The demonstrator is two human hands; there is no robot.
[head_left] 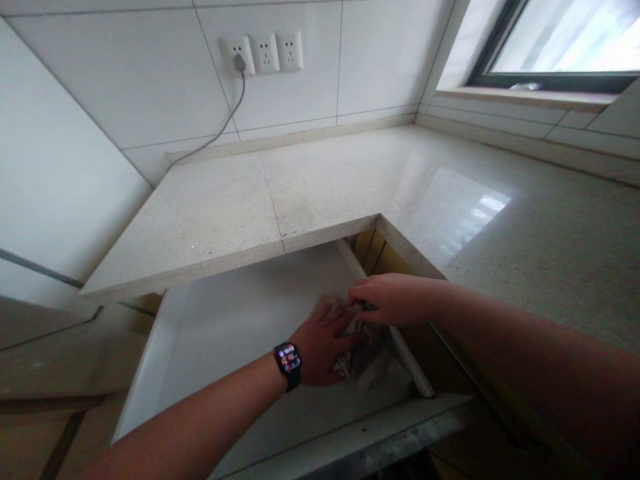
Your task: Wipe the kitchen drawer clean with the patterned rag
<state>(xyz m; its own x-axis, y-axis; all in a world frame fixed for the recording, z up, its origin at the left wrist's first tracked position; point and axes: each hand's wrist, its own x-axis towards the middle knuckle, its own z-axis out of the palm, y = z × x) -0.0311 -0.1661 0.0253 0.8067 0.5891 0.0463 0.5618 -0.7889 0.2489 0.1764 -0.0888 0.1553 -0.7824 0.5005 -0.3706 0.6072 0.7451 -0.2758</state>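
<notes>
A crumpled bundle [345, 363] with a pale, dark-striped pattern lies at the right side of a pulled-out white drawer [225, 333]; whether it is cloth or plastic bag I cannot make out. Across its top rests my left hand [320, 343], fingers stretched and spread over it, a black smartwatch [289, 360] on the wrist. My right hand [383, 298] comes over the drawer's right rail, its fingers curled onto the bundle's upper right part. Both hands hide much of the bundle. Clear, see-through material [387, 377] shows near the drawer's front right corner.
A speckled stone countertop [320, 187] overhangs the drawer's back and right, with an inner corner above it. Three wall sockets [265, 53] sit on the tiled wall, and a grey cord [233, 117] runs from one. At upper right is a window [565, 47].
</notes>
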